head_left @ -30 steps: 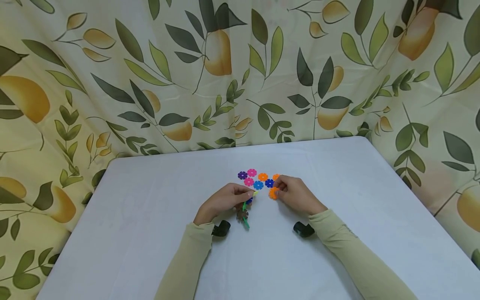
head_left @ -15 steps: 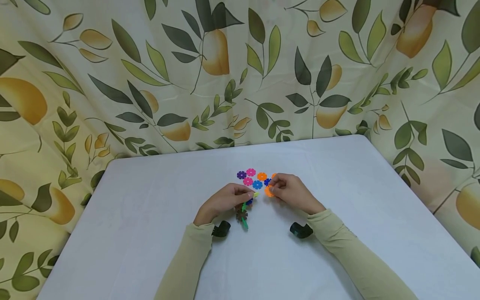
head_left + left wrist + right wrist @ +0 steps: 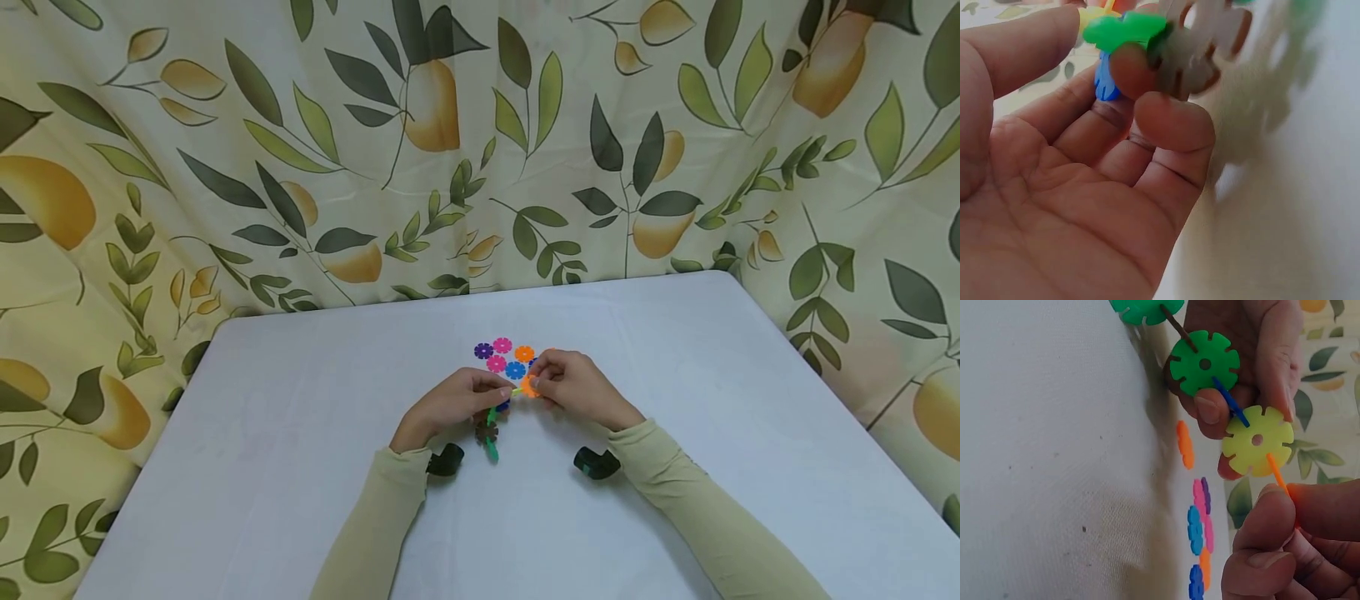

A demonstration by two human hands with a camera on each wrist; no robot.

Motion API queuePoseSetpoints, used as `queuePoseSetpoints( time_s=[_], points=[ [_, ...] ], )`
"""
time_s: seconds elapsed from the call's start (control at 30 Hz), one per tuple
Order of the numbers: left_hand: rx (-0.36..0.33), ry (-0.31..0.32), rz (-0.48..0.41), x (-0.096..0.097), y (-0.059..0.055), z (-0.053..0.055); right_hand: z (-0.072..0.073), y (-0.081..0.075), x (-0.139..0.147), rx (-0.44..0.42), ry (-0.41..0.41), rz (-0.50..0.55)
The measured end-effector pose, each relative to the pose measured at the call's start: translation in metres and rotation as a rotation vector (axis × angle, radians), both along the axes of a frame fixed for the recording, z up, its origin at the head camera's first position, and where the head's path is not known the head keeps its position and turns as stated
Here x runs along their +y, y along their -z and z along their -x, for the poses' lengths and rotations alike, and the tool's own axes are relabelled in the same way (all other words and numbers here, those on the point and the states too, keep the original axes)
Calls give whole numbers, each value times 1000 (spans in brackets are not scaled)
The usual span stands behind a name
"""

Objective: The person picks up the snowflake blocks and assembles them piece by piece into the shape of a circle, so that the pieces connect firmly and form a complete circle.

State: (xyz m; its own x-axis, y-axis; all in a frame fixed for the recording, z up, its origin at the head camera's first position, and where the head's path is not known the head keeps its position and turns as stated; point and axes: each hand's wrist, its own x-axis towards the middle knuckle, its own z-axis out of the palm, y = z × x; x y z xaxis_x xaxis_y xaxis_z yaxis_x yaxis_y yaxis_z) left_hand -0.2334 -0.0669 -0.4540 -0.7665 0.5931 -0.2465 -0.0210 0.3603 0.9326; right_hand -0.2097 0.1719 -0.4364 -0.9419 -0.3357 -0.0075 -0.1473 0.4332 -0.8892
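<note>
My left hand (image 3: pixel 457 398) grips a chain of slotted plastic discs joined edge to edge. In the right wrist view the chain runs from a green disc (image 3: pixel 1191 374) through a dark blue disc (image 3: pixel 1232 404), seen edge-on, to a yellow disc (image 3: pixel 1239 447) at the end. A brown disc (image 3: pixel 486 432) hangs lower in the chain. Between thumb and fingers, my right hand (image 3: pixel 583 387) pinches an orange disc (image 3: pixel 1279 476), edge-on, its rim right at a slot of the yellow one. Both hands are close together over the table, the left fingers partly covering the chain.
Loose discs lie on the white table (image 3: pixel 300 467) just beyond the hands, among them a purple disc (image 3: pixel 483 351), a pink disc (image 3: pixel 497 364), a light blue disc (image 3: pixel 515 370) and another orange disc (image 3: pixel 525 354). A leaf-patterned curtain (image 3: pixel 540 233) stands behind the table.
My right hand has moved left with the orange disc, from beside the loose discs to the yellow end of the chain. The left hand has stayed nearly still, holding the chain.
</note>
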Motion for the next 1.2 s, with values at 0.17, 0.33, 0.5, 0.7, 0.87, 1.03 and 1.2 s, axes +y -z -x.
queuePoseSetpoints(
  time_s=[0.17, 0.33, 0.5, 0.7, 0.87, 1.03, 1.2],
  points=[
    [11, -14, 25, 1, -1, -2, -1, 2, -3, 4, -7, 14],
    [44, -59, 71, 0, -3, -4, -1, 5, -10, 26, -3, 41],
    [72, -70, 79, 0, -4, -4, -1, 6, -15, 63, -5, 20],
    [30, 23, 49, 1, -4, -2, 0, 9, -15, 90, 28, 18],
    [6, 40, 33, 1, -3, -2, 1, 9, -13, 73, 46, 15],
    [-21, 10, 16, -1, -5, -2, 4, 5, -5, 59, 99, -4],
    [-36, 11, -8, -3, -3, 0, 10, 4, 5, 105, 156, -88]
  ],
)
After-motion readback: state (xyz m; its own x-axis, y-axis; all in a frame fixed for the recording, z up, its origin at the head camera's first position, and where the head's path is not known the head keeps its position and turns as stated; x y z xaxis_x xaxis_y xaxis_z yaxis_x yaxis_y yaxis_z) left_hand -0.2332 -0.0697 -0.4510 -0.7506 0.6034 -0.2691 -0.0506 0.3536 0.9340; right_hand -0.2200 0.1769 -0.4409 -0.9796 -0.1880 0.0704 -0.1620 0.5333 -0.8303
